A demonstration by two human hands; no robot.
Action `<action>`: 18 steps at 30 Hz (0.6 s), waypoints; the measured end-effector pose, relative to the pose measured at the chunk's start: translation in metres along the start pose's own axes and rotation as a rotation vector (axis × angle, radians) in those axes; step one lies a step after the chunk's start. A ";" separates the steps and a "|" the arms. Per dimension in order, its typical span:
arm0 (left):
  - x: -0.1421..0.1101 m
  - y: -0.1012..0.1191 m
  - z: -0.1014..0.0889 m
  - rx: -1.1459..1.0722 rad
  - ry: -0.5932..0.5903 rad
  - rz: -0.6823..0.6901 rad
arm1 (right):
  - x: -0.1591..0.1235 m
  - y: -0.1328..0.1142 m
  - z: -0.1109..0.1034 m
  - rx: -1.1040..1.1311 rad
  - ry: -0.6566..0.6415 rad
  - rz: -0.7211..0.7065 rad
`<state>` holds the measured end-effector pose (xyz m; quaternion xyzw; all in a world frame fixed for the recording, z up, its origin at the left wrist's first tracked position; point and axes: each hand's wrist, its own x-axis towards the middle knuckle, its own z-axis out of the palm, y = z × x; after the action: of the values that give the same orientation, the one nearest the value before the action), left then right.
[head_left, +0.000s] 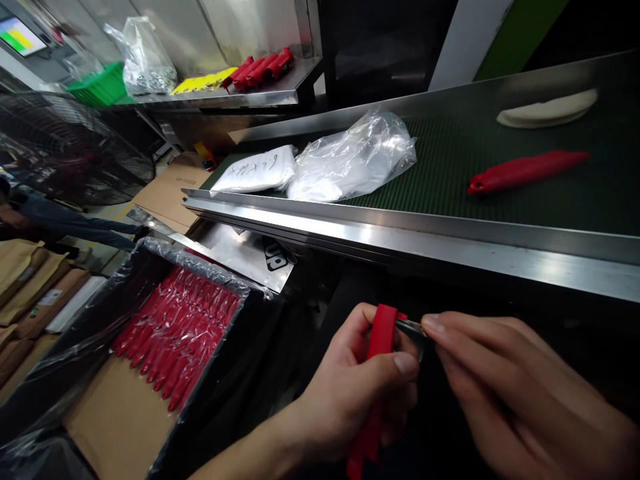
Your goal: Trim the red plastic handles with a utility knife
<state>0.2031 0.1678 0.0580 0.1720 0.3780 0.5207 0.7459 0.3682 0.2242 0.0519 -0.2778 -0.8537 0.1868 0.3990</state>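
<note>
My left hand point(363, 373) is wrapped round a long red plastic part point(383, 330), which is held tilted in front of me below the conveyor. Thumb and fingers press it from both sides, covering its middle. My right hand point(505, 373) is closed in a pinch on a thin metal blade point(411, 325). The blade's tip touches or nearly touches the right edge of the red part near its upper end, where a small red sliver point(401, 315) sticks out. Most of the blade's grip end is hidden by my fingers.
A green-belted conveyor point(440, 167) carries another red part point(530, 172), a pale curved piece point(547, 110) and clear plastic bags point(355, 160). At lower left, a lined box point(120, 427) holds several bagged red parts point(185, 327). A fan point(75, 147) and a metal shelf point(240, 100) stand behind.
</note>
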 end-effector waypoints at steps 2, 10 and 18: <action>-0.001 -0.001 0.000 -0.046 -0.032 -0.002 | 0.000 -0.001 0.001 0.003 0.000 -0.015; -0.004 -0.002 -0.001 -0.147 -0.095 -0.060 | 0.000 -0.002 0.001 -0.018 0.005 -0.061; -0.004 -0.006 -0.002 -0.197 -0.151 -0.057 | -0.001 -0.004 0.002 -0.002 0.031 -0.056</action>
<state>0.2047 0.1618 0.0543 0.1259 0.2725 0.5193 0.8001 0.3655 0.2207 0.0523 -0.2572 -0.8549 0.1704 0.4171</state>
